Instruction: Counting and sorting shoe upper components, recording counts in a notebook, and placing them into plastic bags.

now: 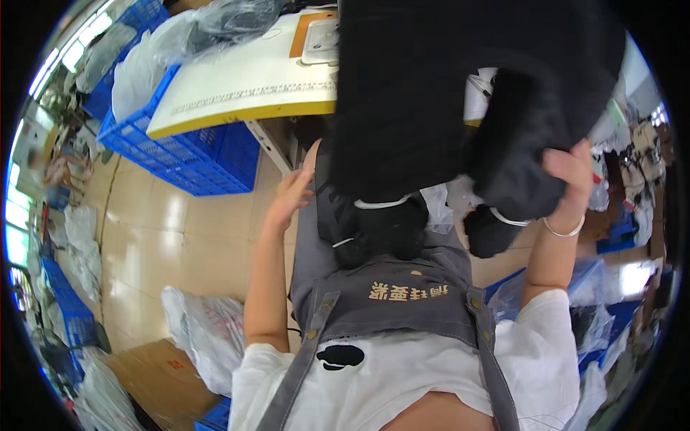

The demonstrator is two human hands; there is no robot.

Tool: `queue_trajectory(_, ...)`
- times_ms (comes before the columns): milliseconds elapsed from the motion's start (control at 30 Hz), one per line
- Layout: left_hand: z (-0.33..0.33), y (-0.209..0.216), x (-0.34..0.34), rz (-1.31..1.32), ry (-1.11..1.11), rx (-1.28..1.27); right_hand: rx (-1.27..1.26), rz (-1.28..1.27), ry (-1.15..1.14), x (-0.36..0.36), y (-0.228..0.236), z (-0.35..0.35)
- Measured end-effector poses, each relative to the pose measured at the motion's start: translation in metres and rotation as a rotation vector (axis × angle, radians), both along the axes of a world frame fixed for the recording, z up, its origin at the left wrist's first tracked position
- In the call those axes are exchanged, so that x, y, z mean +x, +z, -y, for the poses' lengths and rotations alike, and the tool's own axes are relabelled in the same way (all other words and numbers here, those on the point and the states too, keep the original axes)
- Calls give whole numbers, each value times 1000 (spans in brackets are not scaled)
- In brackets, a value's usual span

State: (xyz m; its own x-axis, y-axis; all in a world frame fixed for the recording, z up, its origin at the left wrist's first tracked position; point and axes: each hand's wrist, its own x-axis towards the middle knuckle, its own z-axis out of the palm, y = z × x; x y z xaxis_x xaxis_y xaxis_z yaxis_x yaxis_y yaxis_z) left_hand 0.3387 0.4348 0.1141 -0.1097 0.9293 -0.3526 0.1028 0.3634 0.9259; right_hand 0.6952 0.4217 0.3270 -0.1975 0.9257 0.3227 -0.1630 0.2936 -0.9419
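A large black fabric garment (402,108) hangs in front of me and covers much of the table. At the right, my right hand (571,176) is closed on a bunched part of it, with a bracelet on the wrist. My left hand (291,194) is raised beside the garment's left edge, fingers apart and nothing seen in them; the fingertips are close to the black cloth. More dark bundled cloth (388,233) with white bands lies on my lap, over a grey apron (402,294). Below my right hand hangs a black end (489,233) with a white band.
A white table (237,79) with a yellow edge and a printed ruler stands ahead. Under its left side are blue crates (208,154). Plastic bags (205,330) and a cardboard box (162,381) sit on the floor at lower left. Crates and bags stand at right.
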Motion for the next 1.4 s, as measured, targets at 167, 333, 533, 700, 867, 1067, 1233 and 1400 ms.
queue_trajectory(167, -17, -41, 13, 125, -53, -25, -68, -358, 173, 16, -33, 1)
queue_trajectory(333, -10, -27, 9, 657, -127, 81, -668, -78, 312, -43, -103, -3)
queue_trajectory(533, 5, -5, 16, 654, -178, -54, -495, 386, 275, -68, -186, -42)
queue_trajectory(700, -7, -5, 21, 300, -130, -106, 169, 1228, -282, -58, -160, -56)
queue_trajectory(867, -38, -4, 14, 498, -82, -56, -123, 1114, -225, 6, -250, -102)
queue_trajectory(1067, -45, -7, 12, 597, -92, -154, -215, 713, -91, -73, -246, -105)
queue_trajectory(1233, -17, 0, -1, 663, 6, -109, -134, 313, 29, -98, -257, -108)
queue_trajectory(1400, 50, -16, -46, 926, 268, 105, 220, 406, 257, -179, -173, -87)
